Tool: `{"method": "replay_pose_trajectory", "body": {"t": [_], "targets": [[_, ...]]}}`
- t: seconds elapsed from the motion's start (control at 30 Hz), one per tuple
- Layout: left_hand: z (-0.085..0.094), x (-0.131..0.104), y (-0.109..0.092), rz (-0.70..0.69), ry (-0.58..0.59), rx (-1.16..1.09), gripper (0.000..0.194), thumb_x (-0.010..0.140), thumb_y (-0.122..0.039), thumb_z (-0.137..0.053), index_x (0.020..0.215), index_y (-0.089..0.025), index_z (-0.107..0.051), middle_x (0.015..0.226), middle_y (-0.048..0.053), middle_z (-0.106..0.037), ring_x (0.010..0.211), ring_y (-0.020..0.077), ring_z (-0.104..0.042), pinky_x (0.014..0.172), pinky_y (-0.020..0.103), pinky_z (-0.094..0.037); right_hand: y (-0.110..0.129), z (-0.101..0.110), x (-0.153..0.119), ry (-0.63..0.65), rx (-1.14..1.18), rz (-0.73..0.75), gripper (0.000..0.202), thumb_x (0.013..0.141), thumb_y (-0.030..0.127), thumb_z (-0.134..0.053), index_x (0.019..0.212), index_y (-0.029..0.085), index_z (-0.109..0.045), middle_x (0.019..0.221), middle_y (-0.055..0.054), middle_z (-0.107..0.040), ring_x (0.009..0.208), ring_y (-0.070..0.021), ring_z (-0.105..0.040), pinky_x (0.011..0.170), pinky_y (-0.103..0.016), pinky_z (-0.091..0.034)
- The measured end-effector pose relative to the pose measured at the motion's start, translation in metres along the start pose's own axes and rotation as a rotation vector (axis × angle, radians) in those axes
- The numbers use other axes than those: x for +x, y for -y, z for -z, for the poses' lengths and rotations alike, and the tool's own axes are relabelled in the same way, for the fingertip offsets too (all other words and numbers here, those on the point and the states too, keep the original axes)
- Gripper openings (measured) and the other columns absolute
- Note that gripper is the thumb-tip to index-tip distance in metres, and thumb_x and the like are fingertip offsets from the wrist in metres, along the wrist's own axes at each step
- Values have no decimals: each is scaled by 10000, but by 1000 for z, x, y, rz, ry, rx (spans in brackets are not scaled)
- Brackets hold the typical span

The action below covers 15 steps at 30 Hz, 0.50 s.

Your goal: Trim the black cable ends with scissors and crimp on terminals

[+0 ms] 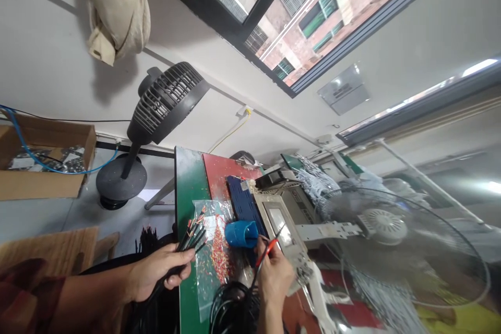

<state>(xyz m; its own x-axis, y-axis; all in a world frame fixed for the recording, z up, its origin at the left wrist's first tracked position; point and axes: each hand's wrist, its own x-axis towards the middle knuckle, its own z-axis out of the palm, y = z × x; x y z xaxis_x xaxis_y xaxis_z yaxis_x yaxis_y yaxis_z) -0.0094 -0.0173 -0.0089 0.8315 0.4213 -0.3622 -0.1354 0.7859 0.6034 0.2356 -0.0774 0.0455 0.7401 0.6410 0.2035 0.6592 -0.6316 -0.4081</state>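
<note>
A bundle of thin black cables [190, 238] with red and orange wire ends is gripped in my left hand [158, 270], beside the green table edge. My right hand [277, 275] is closed around a black cable with a bright red part [267, 250] showing above the fingers, close to a beige machine [279, 219]. Just left of it is a blue cup-like container [237, 234]. Small red and orange scraps [221, 258] lie on a clear plastic bag [202, 292] between my hands. A coil of black cable [230, 305] lies below my right hand.
The green table [187, 182] carries a red mat [223, 167] and a dark blue tray-like piece [245, 201]. A caged fan [385, 229] stands to the right. Left are a floor fan [164, 102], a cardboard box [43, 182] and a wooden stool [50, 248].
</note>
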Motion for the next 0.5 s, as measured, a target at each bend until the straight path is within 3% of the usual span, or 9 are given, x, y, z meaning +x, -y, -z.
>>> {"method": "replay_pose_trajectory", "body": {"t": [0.13,0.3,0.5], "targets": [[0,0,-2,11,24,17,322,771,-459,-580,664,-171,-482,601,-38,-459,432,18,-262,453,247,-87,5,7,0,14,50,-27,607,721,637,-429,866,121,-715,487,-34,-615,495,-197,-554,485,-242,-365],[-1,0,-7,7,54,78,405,757,-528,-570,650,-155,-456,577,-59,-410,447,25,-245,464,233,-112,6,41,11,-96,182,-42,591,695,641,-491,862,114,-701,547,-28,-626,547,-189,-553,524,-235,-401],[-2,2,-6,37,73,116,436,747,-567,-560,636,-156,-468,517,-68,-353,456,42,-232,476,244,-105,-25,77,47,-249,131,-84,585,651,645,-538,866,129,-710,584,-59,-663,564,-202,-579,526,-247,-408]]}}
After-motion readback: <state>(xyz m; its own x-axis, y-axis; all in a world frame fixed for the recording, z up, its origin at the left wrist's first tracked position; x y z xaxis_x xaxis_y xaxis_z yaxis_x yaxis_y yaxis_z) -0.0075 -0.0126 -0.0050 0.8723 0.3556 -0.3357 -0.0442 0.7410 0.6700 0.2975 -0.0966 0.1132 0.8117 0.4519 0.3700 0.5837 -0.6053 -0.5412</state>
